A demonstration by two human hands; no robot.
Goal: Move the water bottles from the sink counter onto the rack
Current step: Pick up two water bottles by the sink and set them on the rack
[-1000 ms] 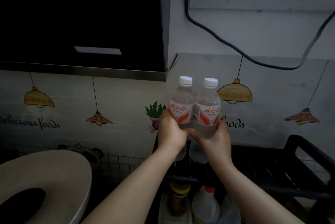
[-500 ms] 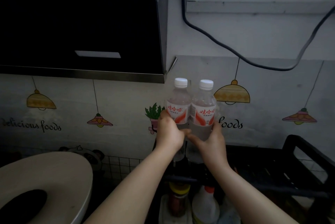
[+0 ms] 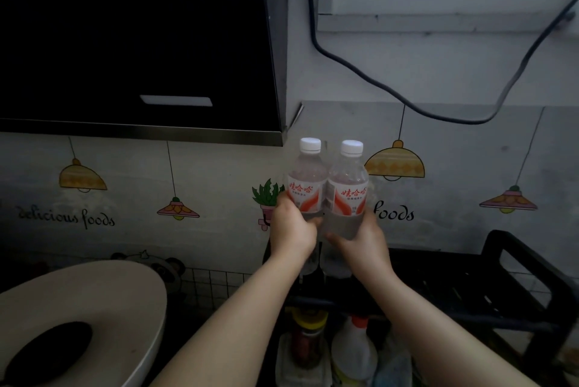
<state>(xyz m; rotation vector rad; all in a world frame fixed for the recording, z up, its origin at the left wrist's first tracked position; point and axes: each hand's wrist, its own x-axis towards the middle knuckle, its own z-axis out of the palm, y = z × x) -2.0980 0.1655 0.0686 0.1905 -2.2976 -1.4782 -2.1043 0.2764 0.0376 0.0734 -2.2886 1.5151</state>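
Two clear water bottles with white caps and red-and-white labels stand upright side by side at the left end of the black rack (image 3: 507, 264). My left hand (image 3: 291, 230) is wrapped around the lower part of the left bottle (image 3: 307, 180). My right hand (image 3: 360, 239) grips the lower part of the right bottle (image 3: 347, 183). The bottles touch each other. Their bases are hidden behind my hands, so I cannot tell whether they rest on the rack's top shelf.
A black range hood (image 3: 138, 42) overhangs the upper left. A pale round lid (image 3: 94, 302) fills the lower left. Beneath the rack sit a dark sauce jar (image 3: 308, 342) and a white bottle with a red cap (image 3: 355, 352). A black cable (image 3: 407, 101) droops across the wall.
Both hands and the two bottles have shifted slightly left and down in view. The grip on each bottle is unchanged.
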